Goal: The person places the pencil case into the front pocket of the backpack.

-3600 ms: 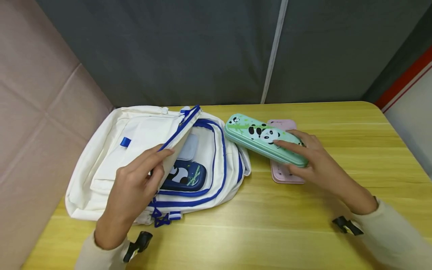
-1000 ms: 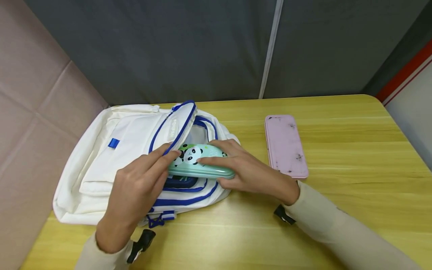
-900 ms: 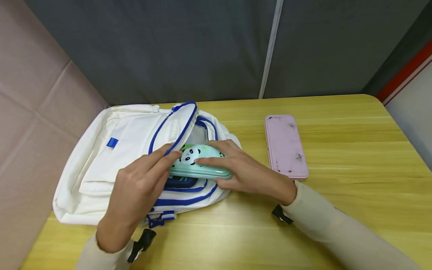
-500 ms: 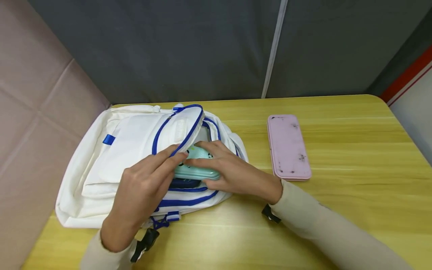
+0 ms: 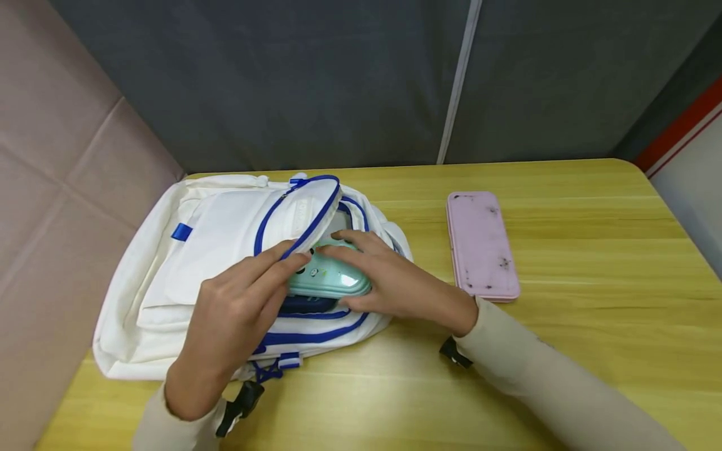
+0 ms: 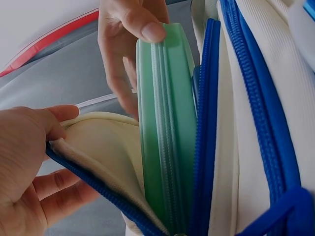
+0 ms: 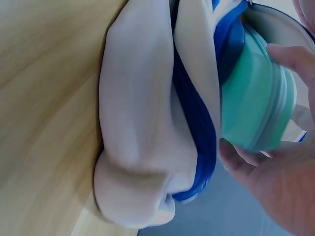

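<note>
Lodging in the open pocket [image 5: 340, 222] of the white backpack [image 5: 214, 235], head view: one green case [image 5: 333, 280], seconds ago held over the pink case [image 5: 482, 244]. Pink case now alone on the bench [image 5: 592, 263], well apart. Dark blue case [image 5: 307, 305], partly covered by the green.

Left wrist view: left hand [image 6: 27, 152], grip pinching the edge of the flap [image 6: 110, 140].

Right wrist view: right hand [image 7: 285, 184], grip pinching the green case's outer end, which still protrudes; stowing apparently advanced, not complete.

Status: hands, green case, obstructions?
Left hand: pinching pocket flap open. Right hand: gripping green case, partway into backpack. Navy case beneath, may crowd it.
</note>
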A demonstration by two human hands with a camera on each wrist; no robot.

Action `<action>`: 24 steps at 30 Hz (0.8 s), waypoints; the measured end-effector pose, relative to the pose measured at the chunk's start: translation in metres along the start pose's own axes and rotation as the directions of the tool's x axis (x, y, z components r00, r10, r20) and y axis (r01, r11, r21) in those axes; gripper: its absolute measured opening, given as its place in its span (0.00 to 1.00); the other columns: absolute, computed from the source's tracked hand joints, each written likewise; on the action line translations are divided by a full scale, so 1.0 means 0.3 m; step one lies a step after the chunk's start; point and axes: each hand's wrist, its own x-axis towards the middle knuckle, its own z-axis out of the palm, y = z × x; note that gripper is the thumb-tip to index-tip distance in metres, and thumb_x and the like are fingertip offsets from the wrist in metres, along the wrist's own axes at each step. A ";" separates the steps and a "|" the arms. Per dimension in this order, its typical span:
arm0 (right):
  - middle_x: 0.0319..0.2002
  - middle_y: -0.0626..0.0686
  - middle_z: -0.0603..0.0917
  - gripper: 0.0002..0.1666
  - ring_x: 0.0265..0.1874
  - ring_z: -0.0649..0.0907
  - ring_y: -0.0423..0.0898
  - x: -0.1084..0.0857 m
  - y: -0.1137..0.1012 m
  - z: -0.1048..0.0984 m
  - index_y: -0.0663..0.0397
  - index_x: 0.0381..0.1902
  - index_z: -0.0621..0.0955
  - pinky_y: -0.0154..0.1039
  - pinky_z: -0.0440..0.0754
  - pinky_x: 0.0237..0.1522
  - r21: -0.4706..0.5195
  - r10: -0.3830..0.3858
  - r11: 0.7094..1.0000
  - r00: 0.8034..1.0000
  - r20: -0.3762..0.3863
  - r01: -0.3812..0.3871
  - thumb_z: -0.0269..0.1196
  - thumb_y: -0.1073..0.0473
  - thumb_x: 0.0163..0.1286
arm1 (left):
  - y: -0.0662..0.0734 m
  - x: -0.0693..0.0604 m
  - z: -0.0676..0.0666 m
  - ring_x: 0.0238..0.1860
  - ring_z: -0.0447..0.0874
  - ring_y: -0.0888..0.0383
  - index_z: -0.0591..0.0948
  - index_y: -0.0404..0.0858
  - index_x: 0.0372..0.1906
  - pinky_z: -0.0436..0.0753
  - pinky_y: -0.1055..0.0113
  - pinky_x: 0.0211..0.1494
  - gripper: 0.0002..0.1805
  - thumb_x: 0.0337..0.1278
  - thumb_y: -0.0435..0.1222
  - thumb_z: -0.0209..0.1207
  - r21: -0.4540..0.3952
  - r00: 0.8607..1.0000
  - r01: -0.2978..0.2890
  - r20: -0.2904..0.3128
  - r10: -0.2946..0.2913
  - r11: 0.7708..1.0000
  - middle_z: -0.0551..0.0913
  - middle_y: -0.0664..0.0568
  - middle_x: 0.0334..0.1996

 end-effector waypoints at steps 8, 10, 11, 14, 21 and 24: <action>0.77 0.56 0.69 0.36 0.77 0.69 0.59 -0.018 0.039 -0.034 0.44 0.73 0.76 0.60 0.73 0.74 0.117 0.013 0.993 1.000 -0.002 -0.013 0.73 0.55 0.68 | -0.005 0.001 -0.001 0.50 0.92 0.41 0.88 0.38 0.55 0.90 0.48 0.50 0.17 0.62 0.26 0.62 0.023 1.000 -0.023 0.002 0.023 0.999 0.89 0.40 0.54; 0.78 0.57 0.69 0.33 0.77 0.68 0.60 -0.019 0.044 -0.036 0.43 0.71 0.77 0.61 0.72 0.74 0.133 0.008 0.991 1.000 0.003 -0.009 0.72 0.54 0.69 | -0.007 0.000 -0.003 0.51 0.92 0.42 0.88 0.38 0.55 0.89 0.49 0.51 0.16 0.66 0.28 0.60 0.023 1.000 -0.017 0.013 0.017 1.000 0.89 0.40 0.54; 0.78 0.57 0.68 0.32 0.77 0.68 0.60 -0.020 0.047 -0.037 0.43 0.70 0.78 0.61 0.72 0.74 0.143 0.005 0.990 1.000 0.003 -0.006 0.72 0.55 0.69 | -0.007 -0.001 -0.003 0.51 0.92 0.42 0.88 0.38 0.55 0.89 0.49 0.51 0.16 0.67 0.28 0.60 0.021 1.000 -0.018 0.014 0.017 1.000 0.89 0.40 0.54; 0.78 0.56 0.68 0.30 0.78 0.67 0.58 -0.019 0.051 -0.036 0.43 0.69 0.79 0.61 0.70 0.75 0.171 0.008 0.985 1.000 0.002 -0.008 0.71 0.55 0.70 | -0.009 -0.002 -0.003 0.51 0.92 0.42 0.88 0.38 0.55 0.89 0.48 0.51 0.16 0.67 0.28 0.59 0.011 1.000 -0.016 0.013 0.015 1.000 0.89 0.40 0.54; 0.79 0.56 0.68 0.29 0.79 0.66 0.59 -0.010 0.045 -0.028 0.43 0.68 0.80 0.62 0.70 0.75 0.173 0.002 0.985 1.000 0.009 -0.004 0.70 0.56 0.71 | -0.007 0.001 0.002 0.47 0.92 0.42 0.89 0.37 0.55 0.90 0.48 0.46 0.15 0.66 0.28 0.62 0.014 1.000 -0.025 -0.004 0.025 1.000 0.90 0.40 0.54; 0.79 0.56 0.67 0.29 0.79 0.66 0.59 -0.010 0.038 -0.025 0.42 0.69 0.79 0.61 0.71 0.74 0.168 0.016 0.986 1.000 0.020 -0.019 0.69 0.56 0.72 | -0.011 0.002 0.006 0.46 0.92 0.42 0.89 0.38 0.54 0.91 0.48 0.46 0.14 0.71 0.31 0.58 0.019 1.000 -0.022 0.008 0.021 1.000 0.89 0.40 0.54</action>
